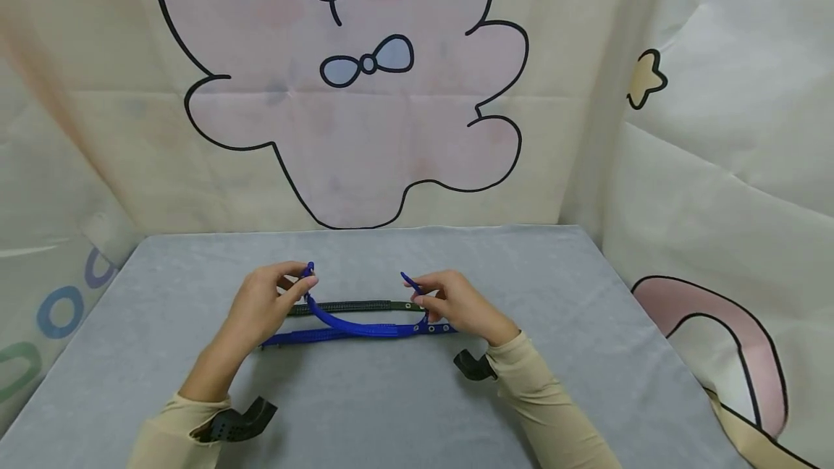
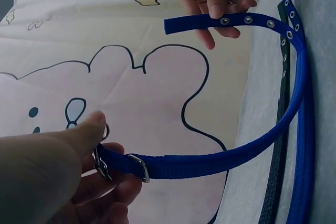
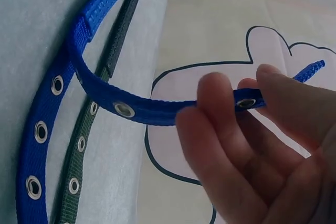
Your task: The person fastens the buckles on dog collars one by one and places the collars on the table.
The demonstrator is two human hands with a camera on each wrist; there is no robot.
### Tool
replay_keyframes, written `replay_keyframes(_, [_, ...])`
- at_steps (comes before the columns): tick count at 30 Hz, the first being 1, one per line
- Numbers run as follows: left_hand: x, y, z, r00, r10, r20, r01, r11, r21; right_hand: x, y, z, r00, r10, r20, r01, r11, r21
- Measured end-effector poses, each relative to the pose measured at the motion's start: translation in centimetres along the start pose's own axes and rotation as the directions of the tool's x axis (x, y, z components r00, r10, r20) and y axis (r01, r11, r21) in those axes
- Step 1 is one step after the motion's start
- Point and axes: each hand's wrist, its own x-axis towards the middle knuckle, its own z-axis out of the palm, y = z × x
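Between my two hands a blue collar [image 2: 210, 162] with metal eyelets hangs in a curve. My left hand [image 1: 266, 301] pinches its buckle end, where a metal buckle [image 2: 101, 164] and a metal keeper loop [image 2: 139, 167] show in the left wrist view. With thumb and fingers my right hand [image 1: 456, 302] pinches the eyelet end, its tip sticking out past the fingers. Below the curve a second blue collar [image 1: 306, 336] lies on the table, and behind that a dark green collar [image 1: 355, 306], also with eyelets.
A grey cloth covers the table [image 1: 365, 411]. Behind it hangs a pale curtain [image 1: 554, 165] with a cartoon bear, and more printed fabric [image 1: 736, 187] stands at the right side. Dark wrist mounts [image 1: 237, 422] stick out from both sleeves.
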Motion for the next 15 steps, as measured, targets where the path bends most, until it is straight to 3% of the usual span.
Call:
replay_keyframes(5, [0.1,0.4,0.0,0.999,0.044,0.007,-0.043,0.997,-0.057,0.0,0.0,0.1,1.0,-0.019,0.001,0.019,0.999,-0.034])
replay_keyframes(10, [0.1,1.0,0.9,0.996,0.086,0.006,-0.084,0.987,-0.139,0.0,0.1,0.0,1.0,-0.029,0.009,0.03,0.998,-0.049])
replay_keyframes(15, [-0.3,1.0,1.4,0.996,0.086,-0.008,-0.085,0.968,-0.236,0.1,0.1,0.3,1.0,-0.023,0.019,0.025,0.997,-0.067])
